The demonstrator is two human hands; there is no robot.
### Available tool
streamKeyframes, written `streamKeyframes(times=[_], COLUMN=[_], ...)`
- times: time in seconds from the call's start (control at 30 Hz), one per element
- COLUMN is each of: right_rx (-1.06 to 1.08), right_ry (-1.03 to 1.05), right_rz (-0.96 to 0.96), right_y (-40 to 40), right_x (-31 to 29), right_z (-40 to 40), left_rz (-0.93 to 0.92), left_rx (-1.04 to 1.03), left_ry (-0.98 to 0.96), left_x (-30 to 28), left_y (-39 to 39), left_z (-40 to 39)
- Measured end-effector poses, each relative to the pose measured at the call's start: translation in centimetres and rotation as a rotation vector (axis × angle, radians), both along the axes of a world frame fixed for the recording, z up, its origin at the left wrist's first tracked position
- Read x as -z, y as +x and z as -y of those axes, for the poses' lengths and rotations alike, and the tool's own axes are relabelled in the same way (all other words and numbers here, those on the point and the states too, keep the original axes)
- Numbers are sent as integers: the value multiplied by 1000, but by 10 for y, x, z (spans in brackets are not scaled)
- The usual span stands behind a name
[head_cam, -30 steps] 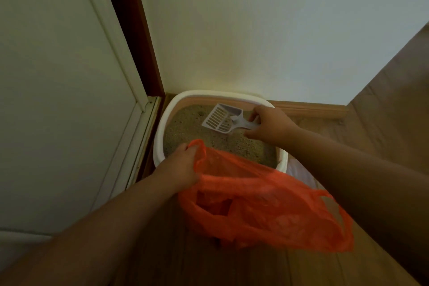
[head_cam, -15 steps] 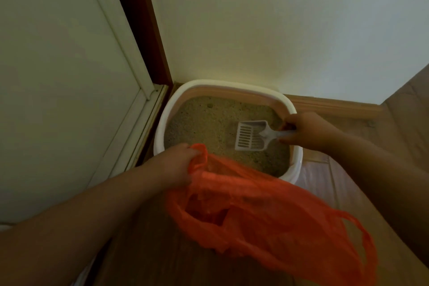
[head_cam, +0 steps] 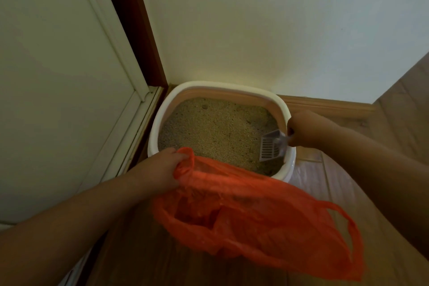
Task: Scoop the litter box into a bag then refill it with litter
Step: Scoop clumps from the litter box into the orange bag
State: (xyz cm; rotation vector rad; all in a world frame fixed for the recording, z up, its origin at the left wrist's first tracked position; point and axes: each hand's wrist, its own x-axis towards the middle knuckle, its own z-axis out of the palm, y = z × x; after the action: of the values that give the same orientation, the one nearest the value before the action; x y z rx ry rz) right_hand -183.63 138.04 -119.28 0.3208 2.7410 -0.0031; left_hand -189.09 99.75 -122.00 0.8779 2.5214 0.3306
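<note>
Nearest the camera hangs the orange bag (head_cam: 255, 211), a thin plastic carrier with its mouth sagging open toward the viewer and one loop handle trailing low on the right. The left hand (head_cam: 160, 169) is clenched on the bag's upper left edge, bunching the plastic just at the near rim of the litter box (head_cam: 153, 137), so the opening sits directly in front of the box and slightly below its rim. Beyond it, the box stands on the wooden floor (head_cam: 371, 227) in the corner by the white door (head_cam: 58, 76) and the wall (head_cam: 278, 30), filled with pale grainy litter (head_cam: 216, 127). The right hand (head_cam: 308, 129) is closed around the handle of the slotted scoop (head_cam: 270, 148) at the box's right wall; the scoop's long axis runs from that hand down and toward the viewer, blade tip dipping into the litter at the near right corner. The bag mouth lies down and to the left of the blade, so a loaded scoop would likely have only a short swing over the near rim to tip into it
</note>
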Motion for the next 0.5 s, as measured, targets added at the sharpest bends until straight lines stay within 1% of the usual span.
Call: streamKeyframes(times=[0.17,0.33,0.5], right_rx=[-45,-84,-44], right_ry=[64,93,97], right_rz=[79,40,46], right_y=[1,-5,-6], right_x=[6,-1,1], right_z=[8,4,1], left_rz=[-1,17,9], left_rx=[10,34,36], left_ry=[3,12,11], left_x=[4,6,8], left_y=[-2,1,1], left_z=[-8,-10,-8])
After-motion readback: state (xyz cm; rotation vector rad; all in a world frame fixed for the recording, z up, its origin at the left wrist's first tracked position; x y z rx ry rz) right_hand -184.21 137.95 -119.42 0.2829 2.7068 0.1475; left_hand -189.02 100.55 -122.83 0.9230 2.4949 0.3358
